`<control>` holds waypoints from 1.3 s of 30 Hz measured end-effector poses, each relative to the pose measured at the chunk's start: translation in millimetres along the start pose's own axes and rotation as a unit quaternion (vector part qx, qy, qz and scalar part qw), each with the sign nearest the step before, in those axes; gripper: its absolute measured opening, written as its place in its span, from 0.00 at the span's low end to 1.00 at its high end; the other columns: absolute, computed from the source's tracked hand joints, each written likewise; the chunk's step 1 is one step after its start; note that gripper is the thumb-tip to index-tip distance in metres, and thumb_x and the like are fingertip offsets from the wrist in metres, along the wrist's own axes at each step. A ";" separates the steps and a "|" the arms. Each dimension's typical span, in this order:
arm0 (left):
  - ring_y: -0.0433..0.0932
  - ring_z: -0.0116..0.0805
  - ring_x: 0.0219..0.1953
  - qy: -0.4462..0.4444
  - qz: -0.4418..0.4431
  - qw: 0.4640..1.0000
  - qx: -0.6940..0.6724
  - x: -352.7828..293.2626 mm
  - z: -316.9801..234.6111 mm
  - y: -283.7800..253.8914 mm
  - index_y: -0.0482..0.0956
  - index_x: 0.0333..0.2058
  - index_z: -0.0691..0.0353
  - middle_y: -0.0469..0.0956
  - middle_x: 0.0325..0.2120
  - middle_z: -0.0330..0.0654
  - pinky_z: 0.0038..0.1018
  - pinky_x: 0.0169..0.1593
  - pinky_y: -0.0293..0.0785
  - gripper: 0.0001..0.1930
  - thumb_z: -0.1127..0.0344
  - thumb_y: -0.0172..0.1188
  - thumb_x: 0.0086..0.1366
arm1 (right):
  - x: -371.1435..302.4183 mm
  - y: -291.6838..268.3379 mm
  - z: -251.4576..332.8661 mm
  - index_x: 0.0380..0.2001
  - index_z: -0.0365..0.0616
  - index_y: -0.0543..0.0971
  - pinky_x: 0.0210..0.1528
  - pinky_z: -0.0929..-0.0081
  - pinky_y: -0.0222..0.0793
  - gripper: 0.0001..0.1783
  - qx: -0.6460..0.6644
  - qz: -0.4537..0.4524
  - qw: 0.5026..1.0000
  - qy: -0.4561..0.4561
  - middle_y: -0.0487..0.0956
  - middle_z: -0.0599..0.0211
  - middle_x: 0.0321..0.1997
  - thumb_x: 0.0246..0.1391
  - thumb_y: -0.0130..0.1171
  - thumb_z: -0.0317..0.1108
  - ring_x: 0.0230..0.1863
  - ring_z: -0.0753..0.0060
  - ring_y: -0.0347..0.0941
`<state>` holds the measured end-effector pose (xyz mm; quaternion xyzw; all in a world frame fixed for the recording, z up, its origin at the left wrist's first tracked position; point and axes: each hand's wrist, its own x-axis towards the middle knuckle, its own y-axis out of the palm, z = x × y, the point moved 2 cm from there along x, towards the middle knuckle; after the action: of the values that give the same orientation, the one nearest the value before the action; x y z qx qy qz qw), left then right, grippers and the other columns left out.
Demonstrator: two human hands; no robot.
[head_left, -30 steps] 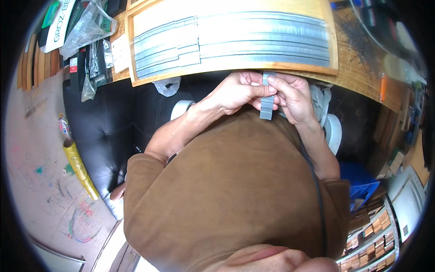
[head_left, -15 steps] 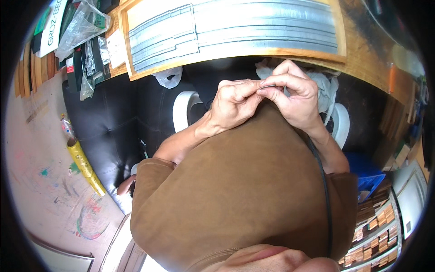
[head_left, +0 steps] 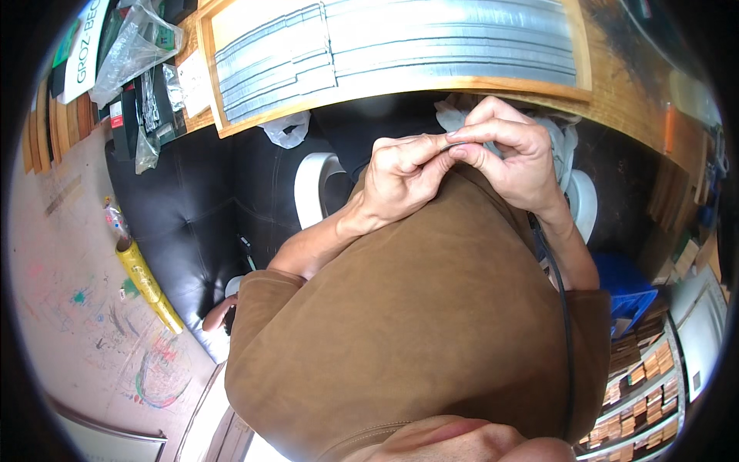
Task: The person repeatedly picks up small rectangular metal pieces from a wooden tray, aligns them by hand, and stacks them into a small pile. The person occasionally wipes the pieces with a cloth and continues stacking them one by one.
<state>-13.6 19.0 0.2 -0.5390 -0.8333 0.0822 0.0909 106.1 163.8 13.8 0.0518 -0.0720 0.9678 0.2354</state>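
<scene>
While pinching so thin a dark piece point(head_left: 453, 145) nearly edge-on, press lightly, level, and avoid bending it. Clamped by both left grip point(head_left: 402, 175) and right grip point(head_left: 517, 160), lying between their meeting fingertips point(head_left: 461, 153), short of wooden tray point(head_left: 531, 88), but mostly covered, so difficult to judge in shape.

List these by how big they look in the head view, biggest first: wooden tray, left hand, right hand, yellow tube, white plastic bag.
1. Wooden tray
2. Left hand and right hand: too alike to rank
3. Yellow tube
4. White plastic bag
</scene>
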 end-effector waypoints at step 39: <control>0.88 0.31 0.32 0.016 0.010 1.000 -0.018 5.3 -8.3 -2.8 0.86 0.45 0.71 0.88 0.33 0.50 0.21 0.35 0.81 0.11 0.79 0.68 0.64 | -3.2 -1.4 2.9 0.35 0.39 0.83 0.40 0.78 0.74 0.06 0.023 -0.008 1.000 -0.010 0.83 0.67 0.33 0.55 0.70 0.22 0.35 0.75 0.79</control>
<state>-16.2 23.0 9.2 -0.5502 -0.8277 0.0595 0.0933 109.8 163.1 16.4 0.0678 -0.0518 0.9668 0.2408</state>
